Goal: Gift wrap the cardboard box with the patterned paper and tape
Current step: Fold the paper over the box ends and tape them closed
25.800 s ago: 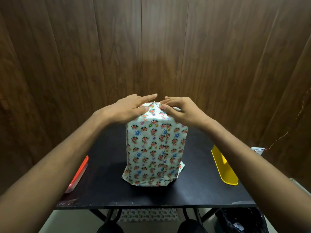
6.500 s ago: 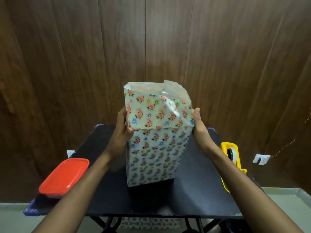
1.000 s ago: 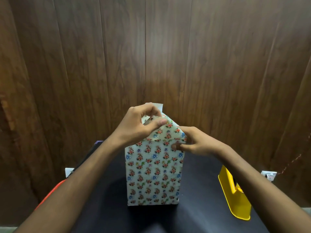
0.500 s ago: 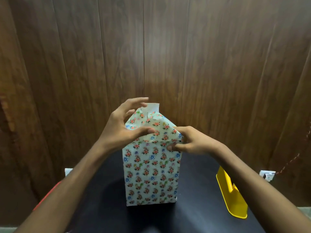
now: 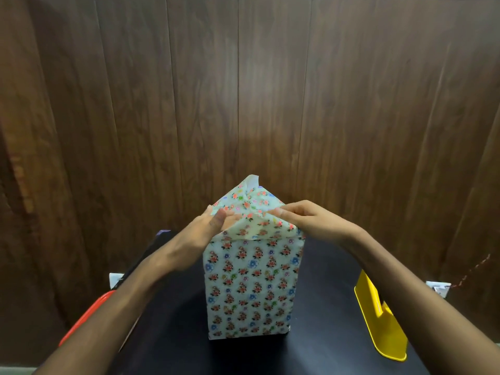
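Both hands are pinching the top flaps of the floral patterned wrapping paper (image 5: 253, 282): my left hand (image 5: 208, 228) has thumb and fingers closed on the left fold, my right hand (image 5: 303, 216) nips the right corner, I think to keep the creases tight while the peak gets folded down. The tall wrapped cardboard box stands upright mid-way across the black table (image 5: 324, 307), so the open end faces up. The yellow plastic tape dispenser (image 5: 378, 323) sits to the right, within reach for sealing. A red plastic lid (image 5: 89, 320) pokes in at the left edge.
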